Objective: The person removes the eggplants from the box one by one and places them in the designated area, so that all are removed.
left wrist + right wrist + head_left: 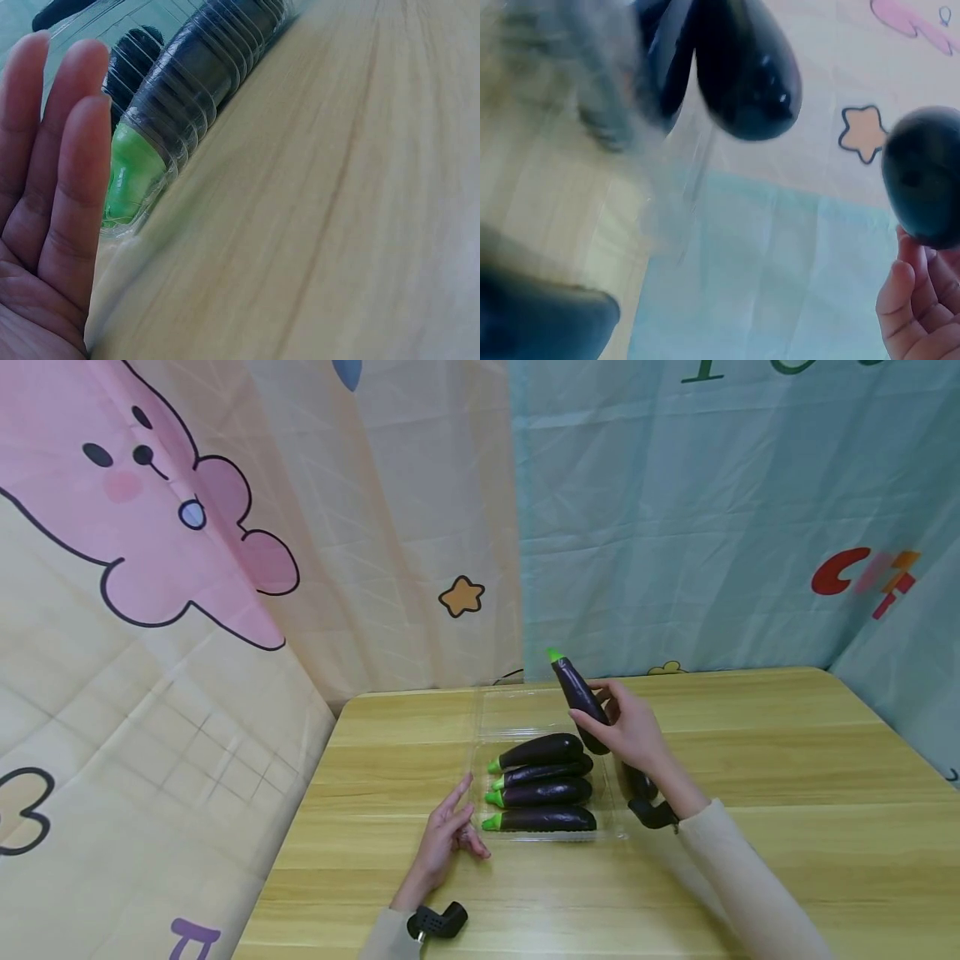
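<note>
My right hand (628,727) grips a dark purple eggplant (576,689) by its thick end, its green stem tilted up and to the left. It hangs above the back of a clear plastic box (609,814). Several more eggplants (547,792) lie side by side in the box, green stems to the left. My left hand (447,837) is at the box's left front corner, fingers extended and holding nothing. In the left wrist view its fingers (79,165) stand straight beside the box; whether they touch it I cannot tell.
Another eggplant (637,783) lies right of the box, partly hidden under my right wrist. The box's clear lid (517,710) is folded back toward the rear of the wooden table (787,760). Patterned curtains (637,527) hang behind the table and at its sides.
</note>
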A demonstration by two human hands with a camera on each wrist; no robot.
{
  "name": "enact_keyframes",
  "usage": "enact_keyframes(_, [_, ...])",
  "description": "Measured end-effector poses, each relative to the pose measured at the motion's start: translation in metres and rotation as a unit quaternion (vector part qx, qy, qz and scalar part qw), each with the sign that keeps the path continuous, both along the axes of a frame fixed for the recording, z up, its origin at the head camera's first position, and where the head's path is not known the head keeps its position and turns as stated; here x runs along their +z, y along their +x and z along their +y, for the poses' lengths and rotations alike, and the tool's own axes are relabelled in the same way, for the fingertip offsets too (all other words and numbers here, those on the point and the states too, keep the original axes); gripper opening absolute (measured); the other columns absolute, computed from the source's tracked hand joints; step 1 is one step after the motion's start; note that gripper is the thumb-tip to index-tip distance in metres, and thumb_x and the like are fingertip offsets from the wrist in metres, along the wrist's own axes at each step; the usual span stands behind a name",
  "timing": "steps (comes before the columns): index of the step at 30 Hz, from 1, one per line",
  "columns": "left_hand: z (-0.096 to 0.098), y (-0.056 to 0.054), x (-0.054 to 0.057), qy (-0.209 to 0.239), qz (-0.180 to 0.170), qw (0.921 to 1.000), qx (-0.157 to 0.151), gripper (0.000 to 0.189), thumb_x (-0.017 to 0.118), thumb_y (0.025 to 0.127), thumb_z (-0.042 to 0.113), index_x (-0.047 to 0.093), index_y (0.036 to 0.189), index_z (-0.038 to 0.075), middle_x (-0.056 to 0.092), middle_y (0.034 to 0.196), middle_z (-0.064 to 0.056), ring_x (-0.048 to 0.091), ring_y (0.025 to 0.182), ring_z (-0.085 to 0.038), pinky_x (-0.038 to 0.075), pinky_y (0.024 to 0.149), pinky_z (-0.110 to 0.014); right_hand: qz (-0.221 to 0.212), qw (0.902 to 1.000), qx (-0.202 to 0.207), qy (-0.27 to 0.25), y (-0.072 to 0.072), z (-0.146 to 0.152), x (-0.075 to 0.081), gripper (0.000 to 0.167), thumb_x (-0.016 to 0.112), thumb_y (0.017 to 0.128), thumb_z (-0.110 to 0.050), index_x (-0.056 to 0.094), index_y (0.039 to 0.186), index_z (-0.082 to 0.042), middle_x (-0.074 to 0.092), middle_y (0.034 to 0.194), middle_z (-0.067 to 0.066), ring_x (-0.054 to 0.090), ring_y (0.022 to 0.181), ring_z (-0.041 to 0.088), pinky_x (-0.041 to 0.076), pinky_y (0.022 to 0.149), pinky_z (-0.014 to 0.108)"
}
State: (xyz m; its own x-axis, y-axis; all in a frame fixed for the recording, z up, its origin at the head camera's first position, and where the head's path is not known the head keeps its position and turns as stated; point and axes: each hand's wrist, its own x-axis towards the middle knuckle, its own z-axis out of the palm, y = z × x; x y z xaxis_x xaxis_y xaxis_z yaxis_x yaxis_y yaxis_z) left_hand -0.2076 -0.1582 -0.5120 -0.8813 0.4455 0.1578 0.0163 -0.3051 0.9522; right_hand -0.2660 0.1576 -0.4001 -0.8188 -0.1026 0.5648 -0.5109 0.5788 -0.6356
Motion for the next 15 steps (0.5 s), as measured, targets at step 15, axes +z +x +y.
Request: enact_keyframes(15, [0.001, -0.001, 0.000, -0.003, 0.000, 1.0000, -0.001, 0.061, 0.039, 0.103, 0.018, 0.006, 0.151, -0.001, 0.064, 0.059, 0.001, 0.066, 0.056, -0.017, 0.057, 0.058, -0.033, -0.011, 0.9961, -0.081, -0.033, 0.005, 0.044, -0.017, 0.044, 0.073, 0.084, -0.025, 0.056, 0.116, 0.000, 0.058, 0.083, 0.012, 0.049, 0.057, 0.019, 0.042, 0.044, 0.022])
